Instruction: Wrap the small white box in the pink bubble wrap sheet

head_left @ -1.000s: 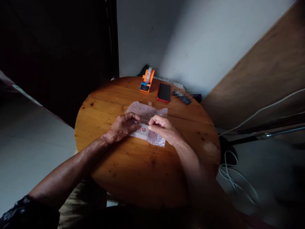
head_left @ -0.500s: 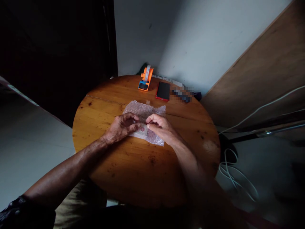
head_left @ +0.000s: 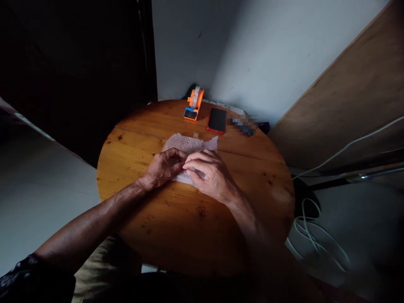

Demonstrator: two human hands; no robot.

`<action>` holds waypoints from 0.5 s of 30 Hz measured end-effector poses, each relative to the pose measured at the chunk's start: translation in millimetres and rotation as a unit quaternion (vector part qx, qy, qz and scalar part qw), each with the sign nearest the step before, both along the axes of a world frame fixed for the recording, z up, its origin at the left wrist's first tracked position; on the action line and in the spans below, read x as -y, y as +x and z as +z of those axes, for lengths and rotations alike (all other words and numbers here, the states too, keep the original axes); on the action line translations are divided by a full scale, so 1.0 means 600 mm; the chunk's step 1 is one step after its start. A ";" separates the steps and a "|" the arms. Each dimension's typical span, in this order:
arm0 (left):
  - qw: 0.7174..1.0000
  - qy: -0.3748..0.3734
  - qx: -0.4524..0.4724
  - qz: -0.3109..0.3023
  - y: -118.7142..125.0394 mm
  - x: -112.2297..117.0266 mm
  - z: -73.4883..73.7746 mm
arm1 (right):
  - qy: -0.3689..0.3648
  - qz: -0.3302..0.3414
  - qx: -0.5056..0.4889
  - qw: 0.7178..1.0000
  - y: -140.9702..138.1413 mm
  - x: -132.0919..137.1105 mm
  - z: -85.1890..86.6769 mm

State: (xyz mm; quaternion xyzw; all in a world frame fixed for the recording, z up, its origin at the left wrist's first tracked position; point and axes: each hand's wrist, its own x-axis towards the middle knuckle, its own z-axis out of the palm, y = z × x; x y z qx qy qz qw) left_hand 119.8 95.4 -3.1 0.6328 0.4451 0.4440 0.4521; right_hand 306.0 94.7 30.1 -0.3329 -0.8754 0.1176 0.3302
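A sheet of clear bubble wrap [head_left: 180,142] lies on the round wooden table [head_left: 158,235], its far edge ragged. At its left side my left hand [head_left: 164,168] is closed, thumb and forefinger pinching the wrap near the middle. My right hand [head_left: 212,173] arches over the sheet's right part, fingers bent and thumb below, gripping the wrap. The fingertips of both hands nearly meet. Whatever lies within the wrap is mostly hidden under my hands.
Behind the wrap stands an orange tape dispenser [head_left: 195,101] with a roll of tape. Beside it lie a black phone with a red edge [head_left: 217,120] and a blurred-out dark object [head_left: 242,125]. A wall borders the table's back; a white cable [head_left: 311,235] coils on the floor at right.
My right hand has moved left and turned over the wrap, bringing its right part inward. My left hand stays nearly in place. The pale piece with a reddish mark is now covered.
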 end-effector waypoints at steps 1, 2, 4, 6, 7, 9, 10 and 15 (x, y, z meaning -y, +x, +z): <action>1.000 0.007 -0.006 0.004 0.000 0.000 0.000 | 0.012 0.007 0.024 1.000 -0.001 0.002 0.001; 1.000 0.011 -0.009 0.011 0.000 -0.001 -0.002 | 0.019 0.010 0.047 0.999 -0.001 0.002 0.001; 1.000 0.009 -0.004 0.026 0.000 -0.004 -0.008 | 0.020 0.014 0.080 0.997 0.001 0.001 -0.001; 1.000 -0.010 0.007 0.026 -0.003 -0.005 -0.010 | 0.011 0.015 0.098 0.995 0.004 -0.001 -0.003; 1.000 -0.023 0.013 0.015 -0.006 -0.005 -0.009 | 0.007 0.013 0.103 0.995 0.005 -0.002 -0.003; 0.999 -0.048 0.014 -0.018 -0.018 -0.004 0.001 | -0.003 0.010 0.111 0.994 0.007 -0.003 -0.002; 0.998 -0.056 0.003 -0.033 -0.026 -0.003 0.008 | -0.007 0.010 0.114 0.993 0.007 -0.003 -0.002; 0.988 -0.059 -0.142 0.017 -0.055 -0.001 0.038 | -0.015 0.021 0.117 0.993 0.004 0.000 0.000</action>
